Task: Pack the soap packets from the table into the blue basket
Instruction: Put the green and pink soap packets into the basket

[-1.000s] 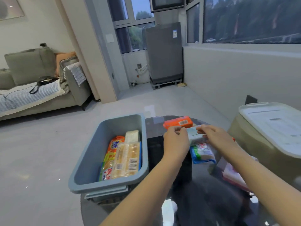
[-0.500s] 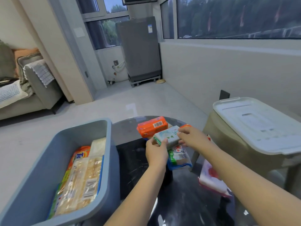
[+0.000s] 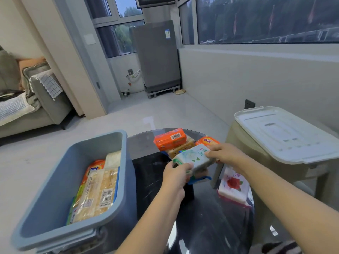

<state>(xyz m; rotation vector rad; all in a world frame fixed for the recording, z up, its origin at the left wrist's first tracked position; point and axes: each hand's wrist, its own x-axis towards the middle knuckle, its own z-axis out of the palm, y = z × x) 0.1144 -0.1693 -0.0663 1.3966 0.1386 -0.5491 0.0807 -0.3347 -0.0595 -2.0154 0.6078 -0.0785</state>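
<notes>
While both hands grip pale soap packet [image 3: 194, 158] (fingers clamped), blue basket [image 3: 55, 180] left

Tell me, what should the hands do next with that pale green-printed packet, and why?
Probably carry the pale packet leftward over the blue basket and set it inside. Both the left hand and right hand already hold it above the table, and the basket has room.

Blue basket [image 3: 126, 180]; black glossy bench [image 3: 201, 217]. Orange packet [image 3: 169, 139] with a barcode, white packet [image 3: 194, 158] with green triangles, white pack [image 3: 233, 186] printed with a red rose.
</notes>
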